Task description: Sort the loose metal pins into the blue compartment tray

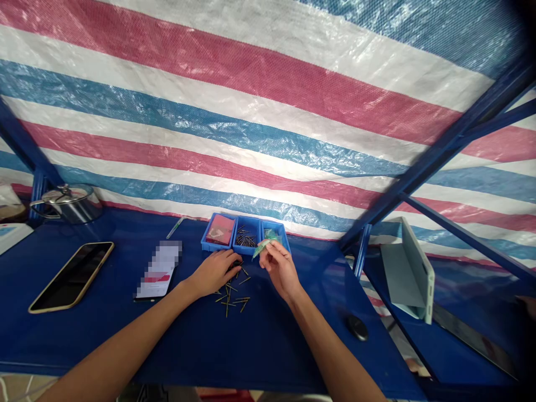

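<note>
My left hand [215, 271] lies palm down on the blue table [234, 346], fingers curled over several small dark metal pins [234, 298] scattered there. My right hand [280, 267] is raised a little and pinches a small green transparent bag [262, 245] between thumb and fingers. Just behind both hands stands a row of three blue trays [245, 233]: the left one holds a reddish pack, the middle one dark pins, the right one green bags.
A phone [72, 276] lies at the left, a second phone [159, 269] nearer my left arm. A steel pot [69, 202] stands at the back left, a pen [175, 228] behind. A dark round object [357, 327] lies right. A tablet [412, 273] leans beyond the frame post.
</note>
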Demonstrator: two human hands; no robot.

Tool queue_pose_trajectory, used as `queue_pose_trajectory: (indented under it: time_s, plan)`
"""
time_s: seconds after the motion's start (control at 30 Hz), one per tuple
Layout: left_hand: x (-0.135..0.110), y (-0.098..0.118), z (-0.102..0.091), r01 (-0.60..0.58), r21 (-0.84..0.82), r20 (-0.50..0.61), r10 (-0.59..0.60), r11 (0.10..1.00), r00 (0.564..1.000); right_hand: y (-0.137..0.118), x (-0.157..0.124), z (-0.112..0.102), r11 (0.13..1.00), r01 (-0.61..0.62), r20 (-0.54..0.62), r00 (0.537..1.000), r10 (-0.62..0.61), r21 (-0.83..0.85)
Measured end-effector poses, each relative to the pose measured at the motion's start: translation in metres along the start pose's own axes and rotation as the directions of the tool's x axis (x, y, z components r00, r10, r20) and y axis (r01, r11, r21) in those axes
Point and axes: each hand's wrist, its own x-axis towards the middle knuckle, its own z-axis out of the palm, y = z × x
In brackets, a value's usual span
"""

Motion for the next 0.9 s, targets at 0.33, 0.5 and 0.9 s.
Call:
queue_pose_trajectory:
  time_s: [0.33,0.5,0.9]
  plan:
    - [0.000,0.000,0.000,-0.002,0.015,0.002,0.002,1.000,1.000,0.005,0.000,0.000,1.000,0.029,-0.024,0.999,-0.029,0.009]
    - [0.001,0.002,-0.003,0.005,0.019,0.020,-0.006,1.000,1.000,0.003,-0.001,0.002,0.996,0.064,-0.009,0.998,-0.064,-0.061]
    - [0.000,0.001,-0.001,-0.001,0.013,0.014,0.001,1.000,1.000,0.010,0.004,-0.004,0.995,0.079,-0.058,0.995,-0.082,-0.054]
